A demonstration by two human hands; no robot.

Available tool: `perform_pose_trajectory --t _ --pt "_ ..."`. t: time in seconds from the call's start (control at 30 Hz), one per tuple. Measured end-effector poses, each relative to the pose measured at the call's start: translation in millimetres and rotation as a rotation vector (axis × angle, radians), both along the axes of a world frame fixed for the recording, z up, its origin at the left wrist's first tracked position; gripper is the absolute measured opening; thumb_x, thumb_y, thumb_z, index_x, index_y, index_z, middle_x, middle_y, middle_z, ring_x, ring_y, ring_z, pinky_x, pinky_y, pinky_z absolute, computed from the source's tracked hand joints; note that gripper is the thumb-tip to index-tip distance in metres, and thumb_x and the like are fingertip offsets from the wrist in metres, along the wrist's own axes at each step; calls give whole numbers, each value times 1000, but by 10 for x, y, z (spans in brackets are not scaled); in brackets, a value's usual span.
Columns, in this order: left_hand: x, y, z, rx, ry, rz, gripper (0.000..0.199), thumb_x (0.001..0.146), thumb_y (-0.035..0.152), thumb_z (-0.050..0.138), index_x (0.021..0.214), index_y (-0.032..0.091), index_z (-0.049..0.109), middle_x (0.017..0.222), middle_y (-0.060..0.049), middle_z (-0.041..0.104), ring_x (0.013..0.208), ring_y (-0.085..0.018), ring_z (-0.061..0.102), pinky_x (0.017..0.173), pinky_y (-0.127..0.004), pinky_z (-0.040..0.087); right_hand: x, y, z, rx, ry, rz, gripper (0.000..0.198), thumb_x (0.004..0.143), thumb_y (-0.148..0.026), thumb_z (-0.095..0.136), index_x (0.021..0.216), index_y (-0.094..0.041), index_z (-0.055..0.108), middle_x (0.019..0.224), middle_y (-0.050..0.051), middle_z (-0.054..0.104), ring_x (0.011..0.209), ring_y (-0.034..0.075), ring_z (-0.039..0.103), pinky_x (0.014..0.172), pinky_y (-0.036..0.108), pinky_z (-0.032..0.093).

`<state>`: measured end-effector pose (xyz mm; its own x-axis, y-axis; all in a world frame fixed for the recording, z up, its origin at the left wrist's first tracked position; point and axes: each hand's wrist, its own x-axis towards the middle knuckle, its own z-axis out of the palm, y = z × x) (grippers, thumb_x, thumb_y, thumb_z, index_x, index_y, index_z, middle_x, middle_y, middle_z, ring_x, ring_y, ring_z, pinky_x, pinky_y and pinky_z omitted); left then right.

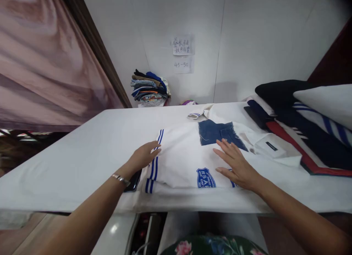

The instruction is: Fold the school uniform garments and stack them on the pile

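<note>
A white collared shirt [180,152] lies across the table, its collar to the right. It has a frayed blue denim patch [210,133], a blue shield print [205,178] and blue double stripes along its left hem. At that striped hem is my left hand [144,156], fingers stretched out and apart; whether it touches the cloth I cannot tell. My right hand [233,165] is spread over the shirt just below the denim patch, holding nothing. One sleeve cuff [194,116] points away at the back. A dark phone-like object [133,182] is partly hidden by my left wrist.
Folded clothes [310,134] are piled on the table's right side. A stack of folded garments [150,87] stands behind the white table [68,156] by the wall. Two handwritten paper signs [183,45] hang above. A pink curtain [46,57] drapes at the left.
</note>
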<state>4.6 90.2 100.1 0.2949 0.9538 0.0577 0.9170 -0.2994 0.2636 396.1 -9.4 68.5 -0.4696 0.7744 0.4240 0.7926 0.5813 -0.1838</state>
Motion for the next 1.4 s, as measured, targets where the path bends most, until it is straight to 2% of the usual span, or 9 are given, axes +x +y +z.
perform_pose_trajectory --t 0.27,0.43,0.57,0.7,0.83,1.0,1.17,1.23,1.4 --pt "313 1091 -172 -119 -65 384 52 92 44 33 123 12 59 134 -16 57 122 -28 54 99 -35 41 8 334 -662 -188 -250 -10 60 95 -56 35 145 -22 38 153 13 32 143 31 24 112 58 22" --pt "403 1508 -331 -155 -75 474 55 84 53 44 111 9 65 120 -21 64 112 -33 60 87 -36 46 -18 294 -595 -221 -257 -14 61 96 -56 35 146 -21 36 154 13 29 144 31 21 114 58 19" --pt "548 1645 -303 -164 -99 427 45 76 53 57 100 16 67 97 -13 72 90 -27 67 74 -30 48 -54 291 -516 -276 -262 -15 62 96 -54 35 147 -20 34 155 13 26 145 31 18 114 59 17" --pt "461 1728 -260 -16 -91 475 40 79 47 56 105 18 63 111 -13 68 101 -27 63 81 -33 47 -55 295 -505 -304 -223 -11 61 96 -52 38 148 -22 33 156 13 24 145 31 15 115 59 14" --pt "184 1771 -418 19 -77 595 39 82 43 53 108 16 60 115 -16 65 106 -30 61 85 -38 48 -42 300 -501 -343 -172 3 63 93 -56 40 148 -25 33 156 12 23 145 32 15 116 59 13" --pt "169 1793 -493 29 -31 553 54 85 47 48 125 11 54 130 -20 56 117 -35 54 93 -46 45 -39 305 -498 -380 -109 3 67 91 -57 44 150 -31 27 157 8 20 145 32 15 117 57 10" --pt "617 1710 -442 178 118 179 54 91 45 39 132 13 49 144 -16 45 135 -31 37 109 -48 31 -45 298 -478 -384 -83 0 68 92 -57 44 150 -28 27 157 10 20 146 30 13 117 56 8" --pt "774 1638 -541 108 176 85 57 91 48 36 136 14 46 150 -15 37 140 -31 29 112 -52 24 -49 299 -467 -392 -86 -1 67 92 -58 42 149 -25 30 157 12 20 146 29 13 117 55 7" --pt "859 1561 -851 18 215 103 64 92 53 28 140 14 41 153 -16 32 141 -32 26 112 -58 19 -62 306 -425 -431 -83 0 68 93 -58 40 148 -19 32 157 15 19 146 30 9 116 56 3"
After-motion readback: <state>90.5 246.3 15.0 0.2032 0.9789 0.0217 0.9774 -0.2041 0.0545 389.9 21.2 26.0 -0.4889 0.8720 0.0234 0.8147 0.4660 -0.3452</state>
